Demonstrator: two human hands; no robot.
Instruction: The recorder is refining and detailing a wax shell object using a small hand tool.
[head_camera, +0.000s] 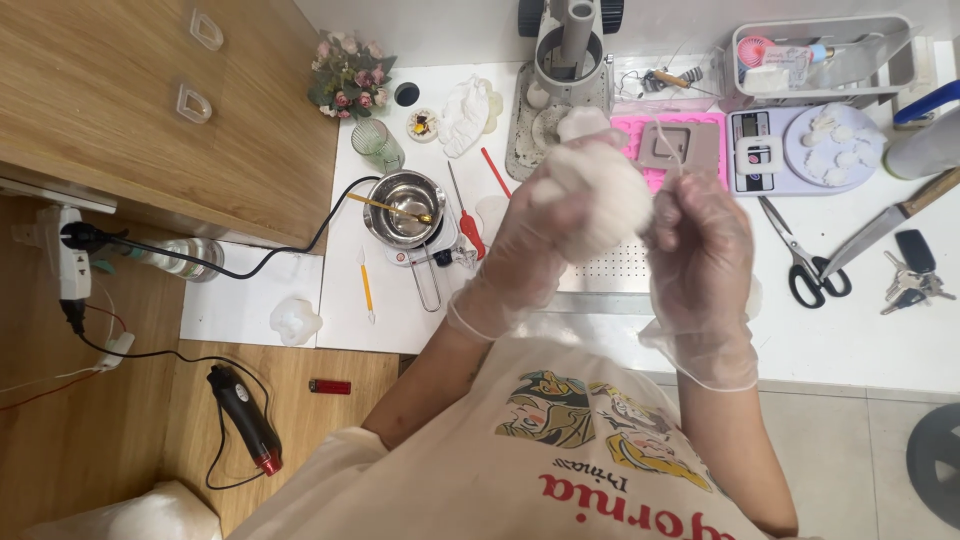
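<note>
Left hand: closed around a white lump.
Right hand: pinched on a thin wick.
Room: the table edge is crowded by scissors.
Pot: a stick is held inside.

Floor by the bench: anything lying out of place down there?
Yes. A black heat gun lies on the wooden floor, its cord looped loosely around it, with a red lighter beside it. Both sit loose below the white table, away from the other tools.

both gloved hands raised together, left hand cupped, right hand fingers pinched
</note>
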